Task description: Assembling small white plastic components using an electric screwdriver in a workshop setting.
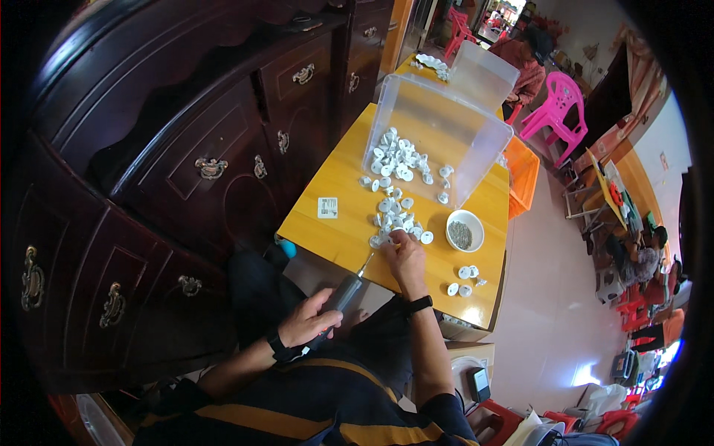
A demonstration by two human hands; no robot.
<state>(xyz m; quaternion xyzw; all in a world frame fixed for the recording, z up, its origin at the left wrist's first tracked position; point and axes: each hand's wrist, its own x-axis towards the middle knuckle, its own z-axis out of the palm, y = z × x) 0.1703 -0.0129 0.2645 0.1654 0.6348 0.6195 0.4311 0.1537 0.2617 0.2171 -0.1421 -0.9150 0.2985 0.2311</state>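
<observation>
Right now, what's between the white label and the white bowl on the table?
A pile of little white pieces lies between the label and the bowl, in the head view.

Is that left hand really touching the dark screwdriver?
Touching. The head view shows the left hand wrapped around the dark screwdriver.

The yellow table (305, 221) bears a translucent plastic bin (476, 134) far, white round pieces (384, 206) mid-table, a label (327, 208) left, a white bowl (476, 222) right, and a few similar pieces (465, 273) near right.
</observation>
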